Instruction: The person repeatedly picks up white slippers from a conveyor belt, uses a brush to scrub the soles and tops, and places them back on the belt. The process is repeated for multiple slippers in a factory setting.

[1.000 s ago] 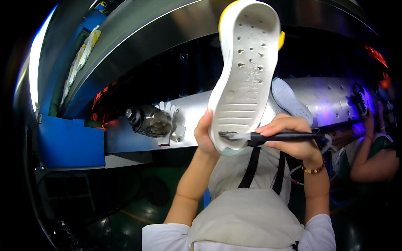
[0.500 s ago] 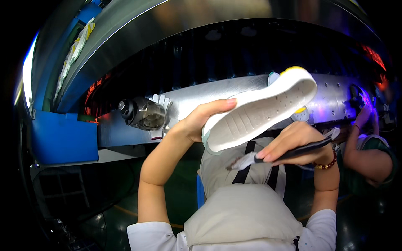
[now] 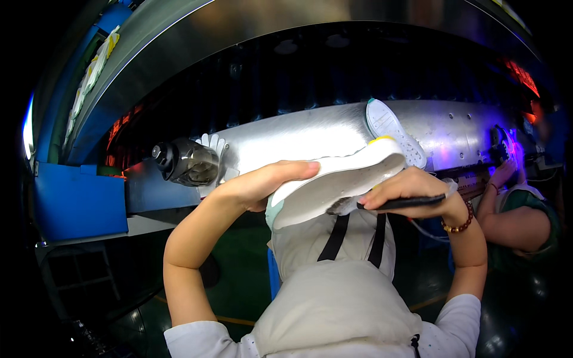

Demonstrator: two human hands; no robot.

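A white shoe sole [image 3: 325, 190] with a pale green end and a touch of yellow is held up before me, its hollow inner side tilted toward my body. My left hand [image 3: 262, 186] grips its left end, thumb along the upper rim. In my right hand [image 3: 409, 194] is a black-handled brush [image 3: 406, 203]. The dark bristles reach into the sole's hollow near the lower rim; whether they touch the surface I cannot tell. Behind the held sole, a second white sole [image 3: 394, 131] lies on the metal bench.
The metal bench [image 3: 286, 134] runs across in front of me, with dark machinery behind it. At its left stand a dark clear bottle [image 3: 190, 162] and a white glove [image 3: 213, 145]. A blue box [image 3: 80, 200] is farther left. Another person's arm [image 3: 507, 227] works at the right.
The sole has come lower and tilted, so its hollow faces downward more. My right hand has brought the brush up into it from below. The second sole now shows more fully.
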